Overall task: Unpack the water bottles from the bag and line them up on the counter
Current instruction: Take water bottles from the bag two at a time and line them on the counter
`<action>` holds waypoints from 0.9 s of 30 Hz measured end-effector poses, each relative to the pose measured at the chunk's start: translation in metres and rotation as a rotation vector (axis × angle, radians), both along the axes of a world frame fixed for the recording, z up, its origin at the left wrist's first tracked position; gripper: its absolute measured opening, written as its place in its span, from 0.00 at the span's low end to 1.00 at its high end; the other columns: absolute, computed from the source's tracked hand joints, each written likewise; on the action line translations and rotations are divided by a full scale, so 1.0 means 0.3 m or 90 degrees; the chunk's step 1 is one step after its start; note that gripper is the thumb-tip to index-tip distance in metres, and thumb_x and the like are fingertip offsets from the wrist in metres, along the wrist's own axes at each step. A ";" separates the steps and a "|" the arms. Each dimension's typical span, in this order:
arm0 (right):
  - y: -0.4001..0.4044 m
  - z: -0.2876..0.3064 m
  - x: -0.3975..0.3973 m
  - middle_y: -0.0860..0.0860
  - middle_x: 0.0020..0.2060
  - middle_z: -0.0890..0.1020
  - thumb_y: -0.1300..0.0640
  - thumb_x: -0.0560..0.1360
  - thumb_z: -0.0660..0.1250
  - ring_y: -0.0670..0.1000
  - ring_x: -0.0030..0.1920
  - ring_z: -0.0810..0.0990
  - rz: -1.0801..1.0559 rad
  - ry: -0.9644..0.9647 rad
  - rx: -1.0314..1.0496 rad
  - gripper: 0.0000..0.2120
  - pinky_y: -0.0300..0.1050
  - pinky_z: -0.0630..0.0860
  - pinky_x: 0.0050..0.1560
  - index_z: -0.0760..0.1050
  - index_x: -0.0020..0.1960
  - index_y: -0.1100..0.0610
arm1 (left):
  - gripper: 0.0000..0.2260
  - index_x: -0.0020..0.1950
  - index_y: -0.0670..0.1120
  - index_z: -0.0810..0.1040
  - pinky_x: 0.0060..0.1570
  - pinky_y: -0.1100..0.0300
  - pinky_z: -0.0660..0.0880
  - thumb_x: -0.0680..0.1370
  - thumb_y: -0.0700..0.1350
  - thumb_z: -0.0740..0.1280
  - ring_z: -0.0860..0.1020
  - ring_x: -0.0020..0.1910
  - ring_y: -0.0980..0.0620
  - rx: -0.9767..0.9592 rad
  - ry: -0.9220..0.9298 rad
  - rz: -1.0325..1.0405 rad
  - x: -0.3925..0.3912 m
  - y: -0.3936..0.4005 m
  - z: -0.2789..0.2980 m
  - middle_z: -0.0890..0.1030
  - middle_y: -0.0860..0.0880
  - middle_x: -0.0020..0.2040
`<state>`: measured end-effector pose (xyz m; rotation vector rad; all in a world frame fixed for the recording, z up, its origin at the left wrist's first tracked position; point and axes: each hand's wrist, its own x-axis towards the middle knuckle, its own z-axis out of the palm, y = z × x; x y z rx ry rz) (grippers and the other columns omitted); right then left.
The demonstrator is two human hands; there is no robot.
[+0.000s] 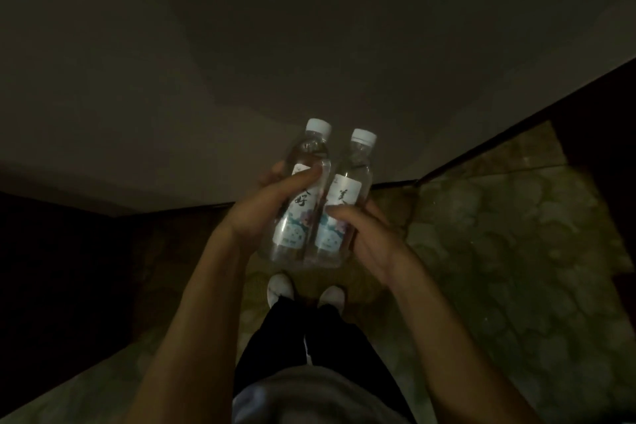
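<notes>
— Where are the bottles sitting?
— Mid-frame: the left hand is gripping one clear plastic bottle, and the right hand is gripping the other bottle beside it.
— Caps?
— White, ridged, pointing up-frame.

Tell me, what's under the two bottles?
Below the two bottles, held by the left hand and right hand, are patterned floor and white shoes. Directly underneath is hidden.

The left bottle's label is partly covered by the left hand. Fingers of the right hand are hidden behind the right bottle. The dim floor pattern is blurred.
</notes>
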<state>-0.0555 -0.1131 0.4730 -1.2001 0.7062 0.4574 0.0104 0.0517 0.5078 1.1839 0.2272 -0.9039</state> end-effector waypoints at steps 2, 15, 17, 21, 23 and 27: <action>-0.004 0.064 0.025 0.52 0.56 0.84 0.54 0.69 0.75 0.55 0.57 0.82 -0.017 -0.031 0.006 0.23 0.62 0.76 0.60 0.76 0.62 0.49 | 0.12 0.55 0.44 0.83 0.56 0.41 0.78 0.79 0.50 0.66 0.82 0.52 0.38 -0.001 -0.032 0.025 -0.004 0.006 0.047 0.83 0.38 0.55; 0.086 0.414 0.053 0.50 0.55 0.84 0.41 0.64 0.75 0.51 0.55 0.84 0.132 -0.208 -0.073 0.31 0.56 0.79 0.56 0.72 0.63 0.48 | 0.21 0.60 0.40 0.78 0.48 0.47 0.82 0.80 0.57 0.61 0.85 0.49 0.42 0.077 -0.266 0.193 -0.111 0.102 0.320 0.85 0.40 0.50; 0.108 0.457 0.049 0.51 0.55 0.84 0.42 0.63 0.75 0.51 0.54 0.84 0.147 -0.243 -0.084 0.31 0.55 0.80 0.56 0.72 0.62 0.50 | 0.20 0.57 0.41 0.78 0.42 0.59 0.81 0.81 0.56 0.59 0.85 0.44 0.49 0.121 -0.329 0.214 -0.129 0.129 0.366 0.86 0.47 0.44; 0.165 0.527 0.025 0.50 0.51 0.85 0.46 0.69 0.72 0.47 0.48 0.86 0.167 -0.305 -0.059 0.22 0.42 0.81 0.42 0.73 0.60 0.51 | 0.18 0.57 0.43 0.78 0.41 0.63 0.80 0.81 0.55 0.59 0.85 0.45 0.51 0.117 -0.366 0.280 -0.204 0.172 0.434 0.86 0.48 0.46; 0.204 0.558 0.006 0.50 0.50 0.85 0.48 0.72 0.72 0.46 0.46 0.86 0.170 -0.333 -0.043 0.19 0.39 0.81 0.39 0.73 0.60 0.53 | 0.18 0.61 0.43 0.77 0.42 0.62 0.81 0.81 0.55 0.59 0.85 0.48 0.49 0.123 -0.375 0.309 -0.250 0.190 0.456 0.85 0.46 0.51; 0.287 0.591 -0.036 0.52 0.49 0.85 0.49 0.72 0.72 0.51 0.48 0.86 0.189 -0.374 -0.023 0.18 0.48 0.83 0.45 0.74 0.59 0.54 | 0.18 0.61 0.44 0.77 0.43 0.59 0.82 0.80 0.56 0.60 0.85 0.49 0.49 0.151 -0.386 0.392 -0.334 0.240 0.487 0.85 0.46 0.51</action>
